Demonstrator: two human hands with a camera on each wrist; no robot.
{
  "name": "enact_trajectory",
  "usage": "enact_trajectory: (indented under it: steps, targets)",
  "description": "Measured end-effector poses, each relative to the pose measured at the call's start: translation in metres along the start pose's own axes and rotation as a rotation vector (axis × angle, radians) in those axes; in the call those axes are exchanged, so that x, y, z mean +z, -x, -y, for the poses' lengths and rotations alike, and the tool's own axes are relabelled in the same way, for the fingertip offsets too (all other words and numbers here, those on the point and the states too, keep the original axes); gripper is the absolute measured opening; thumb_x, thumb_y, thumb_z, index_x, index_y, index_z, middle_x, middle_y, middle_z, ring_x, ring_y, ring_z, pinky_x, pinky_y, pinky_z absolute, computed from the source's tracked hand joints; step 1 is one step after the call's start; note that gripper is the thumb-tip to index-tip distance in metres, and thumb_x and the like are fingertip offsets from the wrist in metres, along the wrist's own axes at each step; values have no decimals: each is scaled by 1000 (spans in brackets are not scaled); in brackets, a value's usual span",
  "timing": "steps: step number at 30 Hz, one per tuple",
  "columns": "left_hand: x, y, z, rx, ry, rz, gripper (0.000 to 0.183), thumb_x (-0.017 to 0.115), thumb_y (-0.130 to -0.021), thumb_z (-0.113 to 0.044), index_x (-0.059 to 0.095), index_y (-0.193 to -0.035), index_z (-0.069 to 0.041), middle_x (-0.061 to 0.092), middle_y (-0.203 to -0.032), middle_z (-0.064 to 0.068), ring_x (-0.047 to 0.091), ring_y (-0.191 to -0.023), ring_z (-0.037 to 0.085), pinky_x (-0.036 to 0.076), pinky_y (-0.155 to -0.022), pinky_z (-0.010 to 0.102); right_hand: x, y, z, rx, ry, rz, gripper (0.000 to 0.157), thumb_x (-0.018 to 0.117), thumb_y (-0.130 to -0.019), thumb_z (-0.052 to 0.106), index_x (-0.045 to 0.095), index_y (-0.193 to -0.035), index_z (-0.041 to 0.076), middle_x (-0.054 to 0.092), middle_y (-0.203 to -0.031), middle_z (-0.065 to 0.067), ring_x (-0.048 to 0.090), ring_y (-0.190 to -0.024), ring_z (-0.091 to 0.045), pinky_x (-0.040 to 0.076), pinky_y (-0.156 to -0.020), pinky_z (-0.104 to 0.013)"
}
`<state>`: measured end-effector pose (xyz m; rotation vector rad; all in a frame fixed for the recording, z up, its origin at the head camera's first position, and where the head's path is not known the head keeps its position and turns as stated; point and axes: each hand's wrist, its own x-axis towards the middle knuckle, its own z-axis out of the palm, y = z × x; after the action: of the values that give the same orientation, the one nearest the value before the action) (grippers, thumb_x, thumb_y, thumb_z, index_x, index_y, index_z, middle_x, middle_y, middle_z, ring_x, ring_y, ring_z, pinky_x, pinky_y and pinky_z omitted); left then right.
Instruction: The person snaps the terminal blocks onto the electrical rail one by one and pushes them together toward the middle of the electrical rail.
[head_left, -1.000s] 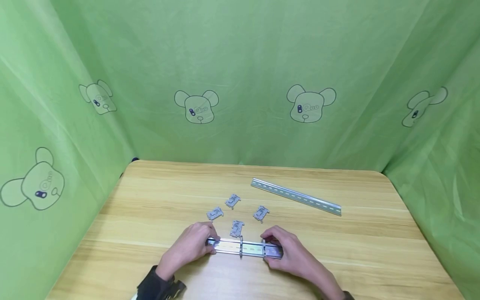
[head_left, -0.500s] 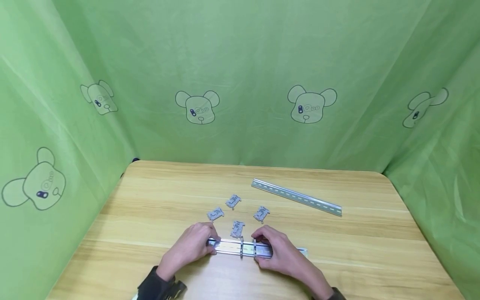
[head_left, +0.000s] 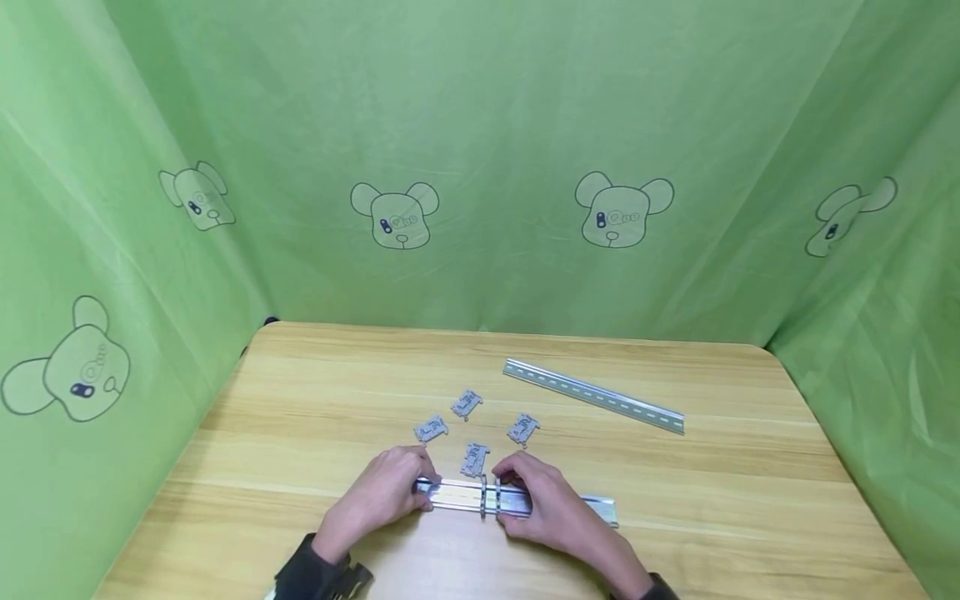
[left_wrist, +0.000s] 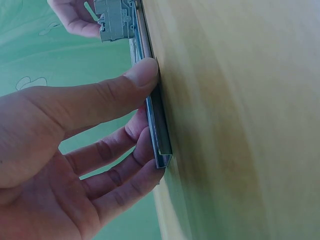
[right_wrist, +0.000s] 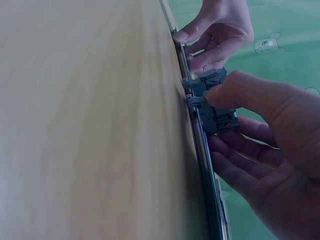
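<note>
A slotted metal DIN rail [head_left: 453, 494] lies along the table's near side. My left hand [head_left: 386, 487] grips its left end, thumb on the near edge and fingers at the far edge. Two thin grey terminal blocks stand upright across the rail, a narrow gap between them in the head view. The left terminal block [head_left: 483, 497] is untouched by either hand. My right hand [head_left: 546, 507] pinches the right terminal block [right_wrist: 217, 117] between thumb and fingers, on the rail. The rail's right end [head_left: 602, 510] shows past that hand.
Several loose grey terminal blocks [head_left: 475, 459] lie flat beyond the rail, one close behind the mounted pair. A second DIN rail [head_left: 592, 395] lies slanted at the back right of the wooden table [head_left: 322, 375]. Green curtains [head_left: 480, 150] surround the table's back and sides.
My right hand has slid its terminal block leftward along the rail, closer to the other block. The rail's right end has come into view. My left hand has stayed in place.
</note>
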<state>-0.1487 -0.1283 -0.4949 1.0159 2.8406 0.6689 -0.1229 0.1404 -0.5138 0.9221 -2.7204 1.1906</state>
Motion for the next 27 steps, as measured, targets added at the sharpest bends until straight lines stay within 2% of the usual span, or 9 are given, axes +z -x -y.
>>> enact_trajectory:
  steps: [10,19,24,27]
  targets:
    - [2,0,2,2,-1,-3,26,86,-68,-19,78,-92,-12,71,-89,-1,66,-79,15,58,-73,31,3,-2,2,-1,8,-5,49,82,-71,16,60,-113,6,64,-106,-2,63,-93,-14,59,-79,-34]
    - [0,0,0,2,4,-1,26,86,-68,-19,78,-91,-11,71,-89,0,65,-78,14,58,-72,30,2,-2,4,21,6,26,50,81,-73,18,59,-116,8,63,-109,-1,62,-95,-13,59,-81,-34]
    - [-1,0,-1,4,8,1,26,85,-68,-18,78,-92,-10,72,-90,0,66,-78,14,58,-72,29,-10,-2,7,38,19,50,57,79,-72,15,56,-123,6,61,-116,-5,61,-102,-17,57,-87,-37]
    - [0,0,0,5,8,-2,26,85,-68,-18,78,-92,-10,72,-90,0,66,-78,14,59,-72,29,-22,-8,5,70,41,23,55,76,-74,11,56,-125,6,60,-119,-7,60,-104,-21,55,-91,-39]
